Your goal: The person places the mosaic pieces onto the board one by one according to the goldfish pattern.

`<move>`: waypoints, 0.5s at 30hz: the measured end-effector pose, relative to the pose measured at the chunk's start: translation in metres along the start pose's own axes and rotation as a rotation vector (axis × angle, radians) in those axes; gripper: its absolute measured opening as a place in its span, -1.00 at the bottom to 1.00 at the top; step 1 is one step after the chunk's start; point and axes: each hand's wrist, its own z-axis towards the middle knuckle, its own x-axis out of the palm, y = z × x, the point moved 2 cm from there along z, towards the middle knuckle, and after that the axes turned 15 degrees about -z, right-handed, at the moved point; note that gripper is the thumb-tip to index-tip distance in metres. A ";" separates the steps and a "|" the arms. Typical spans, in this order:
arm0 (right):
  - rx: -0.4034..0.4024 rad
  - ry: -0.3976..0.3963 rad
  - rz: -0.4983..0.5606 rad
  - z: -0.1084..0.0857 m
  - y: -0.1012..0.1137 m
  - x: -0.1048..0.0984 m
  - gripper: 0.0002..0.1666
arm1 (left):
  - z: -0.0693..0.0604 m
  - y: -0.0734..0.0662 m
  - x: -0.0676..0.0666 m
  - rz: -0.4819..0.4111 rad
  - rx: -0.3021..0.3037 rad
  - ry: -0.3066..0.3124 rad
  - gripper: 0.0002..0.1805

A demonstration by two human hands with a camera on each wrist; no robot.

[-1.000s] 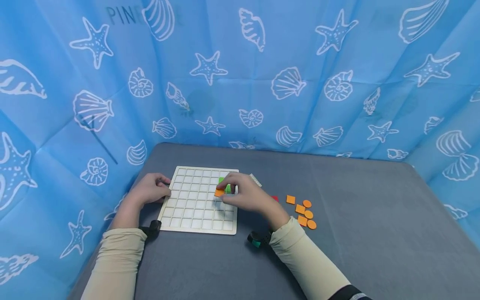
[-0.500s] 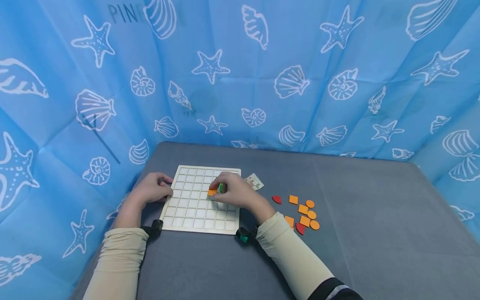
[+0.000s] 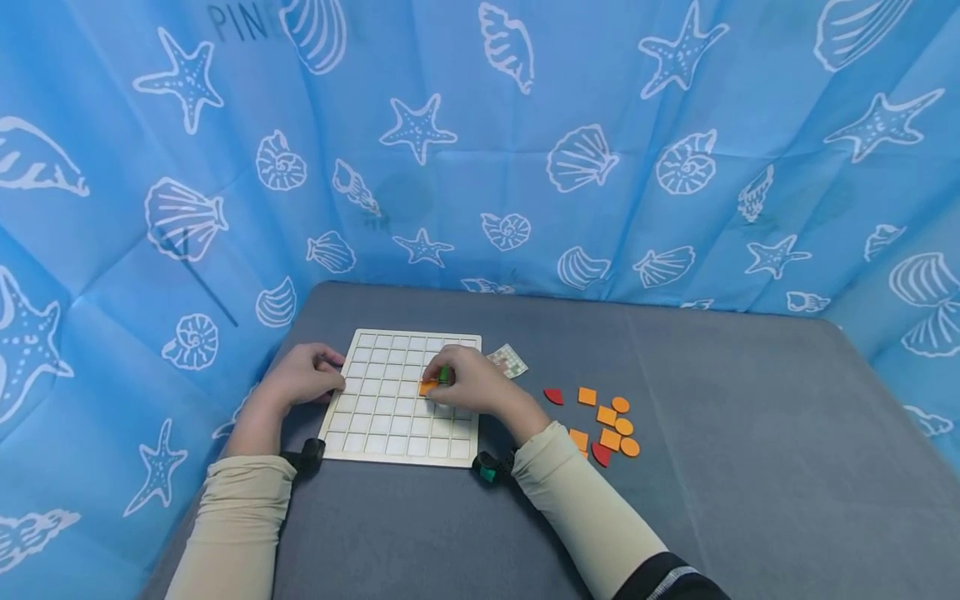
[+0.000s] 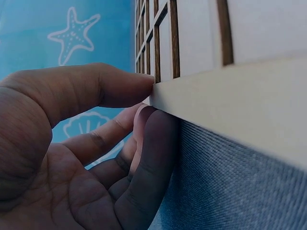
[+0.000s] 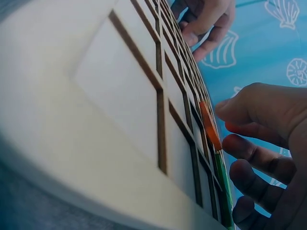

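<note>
Below frame centre: orange tile (image 3: 428, 388) at board (image 3: 378, 425); right hand (image 3: 474, 382) slightly parted about it, cannot tell if pinching; left hand (image 3: 306, 373) pinches board's edge. Tile likely light, stiff; grasp opposite edges.

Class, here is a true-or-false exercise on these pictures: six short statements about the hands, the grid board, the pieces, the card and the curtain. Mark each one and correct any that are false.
1. The left hand pinches the edge of the grid board. True.
2. All the loose pieces to the right of the board are green. False: they are orange and red.
3. The right hand is over the board, by an orange piece. True.
4. A green piece shows on the board near the right hand. True.
5. The small patterned card lies under the left hand. False: it lies off the board's right side.
6. The curtain is plain blue. False: it carries white shells and starfish.
</note>
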 end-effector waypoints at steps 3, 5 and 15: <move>0.002 0.000 -0.015 0.001 -0.001 0.001 -0.84 | 0.000 0.001 0.000 -0.003 -0.001 0.000 -0.44; 0.005 0.003 -0.022 0.001 -0.001 0.002 -0.84 | 0.000 0.001 0.000 -0.007 0.000 0.003 -0.44; 0.013 0.022 -0.014 0.002 -0.002 0.002 -0.82 | 0.000 0.000 0.001 -0.013 0.002 0.009 -0.44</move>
